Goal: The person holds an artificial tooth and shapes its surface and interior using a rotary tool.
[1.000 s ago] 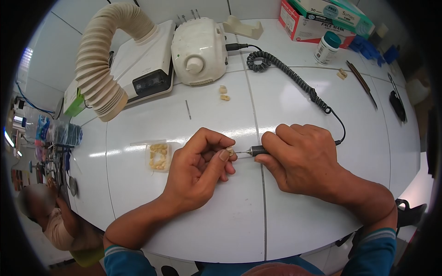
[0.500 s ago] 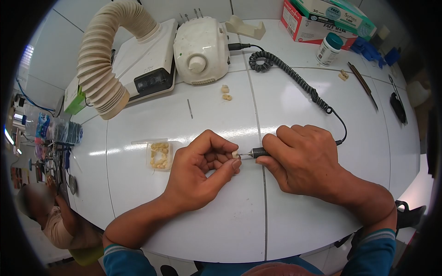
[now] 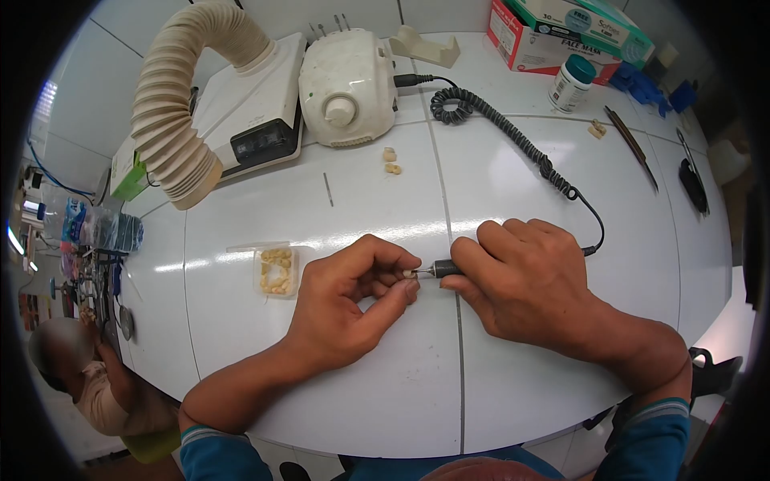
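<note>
we see the left hand [image 3: 345, 309] with its thumb and pointing finger pinched around a small pale piece [image 3: 408, 274]. the piece is right at the fingertips, near the middle of the table [image 3: 385, 401], maybe so the tool can get to it and the rest of the hand is out of the way. most of its shape is hidden from us.

the right hand [image 3: 523, 280] has its fingers curled snug around a dark tool [image 3: 443, 268]. it holds the tool close to the front, we think to make the thin tip [image 3: 423, 271] less wobbly. the tip points at the piece, but we cannot tell if the 2 touch.

a curly cord [image 3: 513, 132] goes up to the white machine [image 3: 346, 88]. it has lots of loops, so we guess the tool can move without a tug.

the clear tray [image 3: 295, 268] with more pale bits is just beside the left hand, likely so they are easy to get. 2 other bits [image 3: 391, 161] lie near the machine, and a thin metal stick [image 3: 328, 190] lies to their left, well apart from both hands.
</note>
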